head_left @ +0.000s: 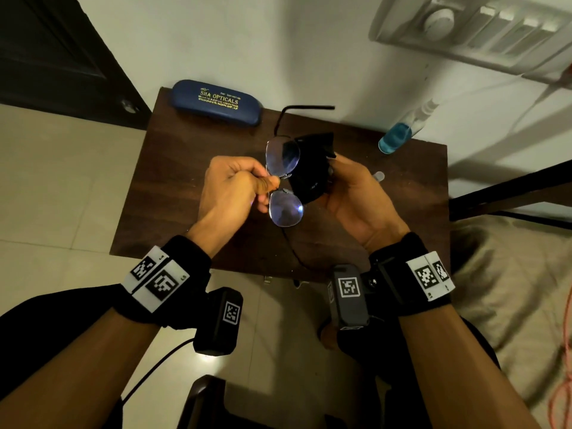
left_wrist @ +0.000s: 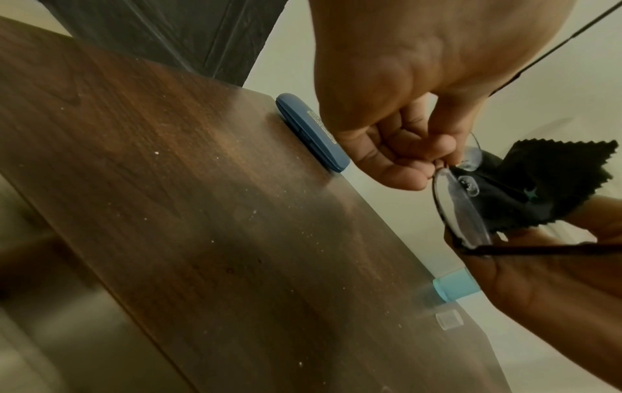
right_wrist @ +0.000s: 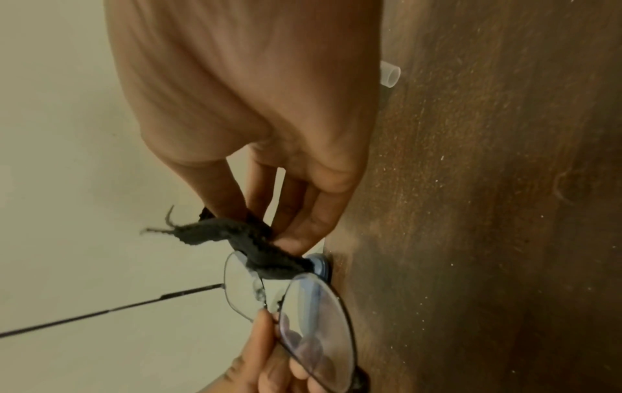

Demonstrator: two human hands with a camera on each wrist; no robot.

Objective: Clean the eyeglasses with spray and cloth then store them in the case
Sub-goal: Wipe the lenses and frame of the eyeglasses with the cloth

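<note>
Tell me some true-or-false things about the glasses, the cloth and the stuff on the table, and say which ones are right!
1. The left hand pinches the eyeglasses at the bridge. True.
2. The right hand holds a white cloth. False: the cloth is black.
3. The blue case lies shut on the table. True.
4. The eyeglasses are folded. False: both temple arms stick out.
5. The spray bottle is in the right hand. False: it stands on the table by the wall.
</note>
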